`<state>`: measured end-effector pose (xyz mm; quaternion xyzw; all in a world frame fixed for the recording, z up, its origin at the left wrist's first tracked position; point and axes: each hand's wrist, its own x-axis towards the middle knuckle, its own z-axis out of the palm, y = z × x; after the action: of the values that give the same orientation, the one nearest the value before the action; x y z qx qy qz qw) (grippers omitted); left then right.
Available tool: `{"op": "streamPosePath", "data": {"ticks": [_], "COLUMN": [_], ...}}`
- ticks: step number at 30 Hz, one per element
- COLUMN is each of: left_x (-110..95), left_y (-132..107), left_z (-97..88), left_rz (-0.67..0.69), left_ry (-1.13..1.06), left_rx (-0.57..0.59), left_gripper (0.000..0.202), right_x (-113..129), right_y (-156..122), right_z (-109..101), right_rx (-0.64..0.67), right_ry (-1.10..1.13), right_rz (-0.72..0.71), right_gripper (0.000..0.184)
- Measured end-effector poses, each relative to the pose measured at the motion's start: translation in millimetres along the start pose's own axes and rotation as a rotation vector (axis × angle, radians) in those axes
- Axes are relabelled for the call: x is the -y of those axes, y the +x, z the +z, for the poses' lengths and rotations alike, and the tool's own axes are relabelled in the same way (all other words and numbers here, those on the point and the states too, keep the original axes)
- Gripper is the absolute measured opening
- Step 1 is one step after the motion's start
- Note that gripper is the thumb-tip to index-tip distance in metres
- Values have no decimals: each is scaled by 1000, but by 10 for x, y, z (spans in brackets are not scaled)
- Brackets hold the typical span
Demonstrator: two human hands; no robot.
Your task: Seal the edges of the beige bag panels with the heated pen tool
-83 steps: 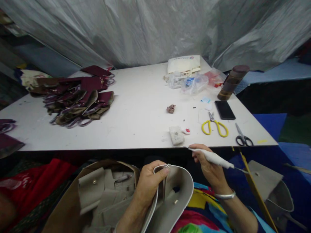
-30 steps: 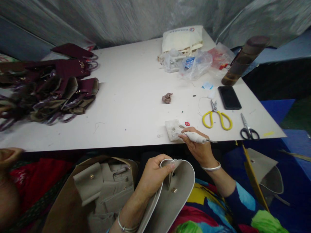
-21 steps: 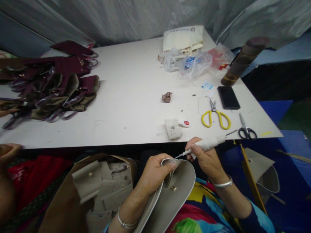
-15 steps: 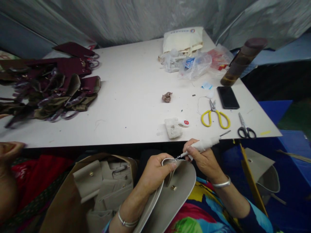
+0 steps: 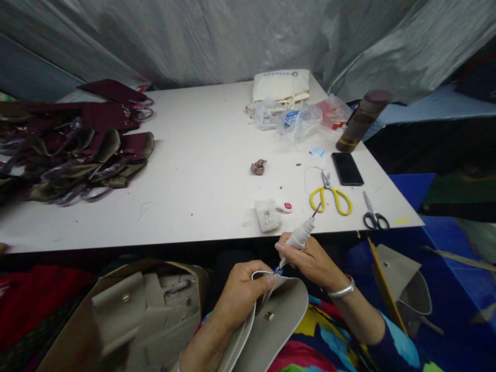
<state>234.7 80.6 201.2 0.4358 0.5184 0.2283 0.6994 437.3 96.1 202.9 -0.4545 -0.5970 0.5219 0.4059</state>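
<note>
My left hand [image 5: 245, 290] pinches the top edge of a beige bag [image 5: 287, 310] with pale edging and a small gold clasp, its flap hanging open over my lap. Closed around a white-wrapped hand tool [image 5: 300, 236], my right hand [image 5: 313, 261] brings its narrow end down to the bag's edge beside my left thumb. A small bluish spot shows at that end; whether it touches the bag I cannot tell. From the tool's other end a thin dark metal rod sticks out toward the yellow-handled scissors [image 5: 330, 199] on the table.
Dark red bags [image 5: 104, 119] pile up at the table's left. On the right lie a phone [image 5: 347, 169], black-handled scissors [image 5: 374, 214], a brown bottle [image 5: 364, 121] and plastic bags [image 5: 300, 124]. Below, a carton [image 5: 65, 330] holds beige bags; another beige bag [image 5: 399, 268] sits right.
The tool has tilted steeper, its narrow end pointing more downward at the bag's edge. The whole view has shifted, and the other person's hand at left has nearly gone out of sight.
</note>
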Motion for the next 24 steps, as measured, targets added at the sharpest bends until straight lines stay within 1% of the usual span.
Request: {"op": "streamPosePath", "data": {"ticks": [2, 6, 7, 9, 12, 14, 17, 21, 24], "left_x": [58, 164, 179, 184, 131, 77, 23, 49, 68], "left_y": [27, 80, 89, 101, 100, 89, 77, 89, 88], "left_z": [-20, -82, -98, -125, -154, -167, -187, -232, -267], "left_rz": [-2, 13, 8, -11, -32, -33, -33, -55, -72], "left_ry": [-28, -94, -104, -119, -145, -155, -165, -255, -338], "left_rx": [1, -3, -4, -15, -36, -48, -62, -57, -51], "left_gripper": [33, 35, 35, 37, 39, 41, 43, 46, 47], "right_x": [-26, -159, -195, -256, -316, -339, -364, -409, -450], "right_y": [-44, -165, -175, -147, -14, 87, 196, 251, 271], "right_z": [39, 131, 141, 130, 46, -23, -84, -69, -43], "right_rx": [-39, -124, -157, -286, -520, -587, -593, -529, -506], "right_ry": [35, 192, 227, 255, 134, -6, -126, -118, -105], "right_rz": [2, 25, 18, -18, -77, -110, -152, -139, -125], "right_gripper": [37, 37, 38, 39, 36, 32, 32, 37, 38]}}
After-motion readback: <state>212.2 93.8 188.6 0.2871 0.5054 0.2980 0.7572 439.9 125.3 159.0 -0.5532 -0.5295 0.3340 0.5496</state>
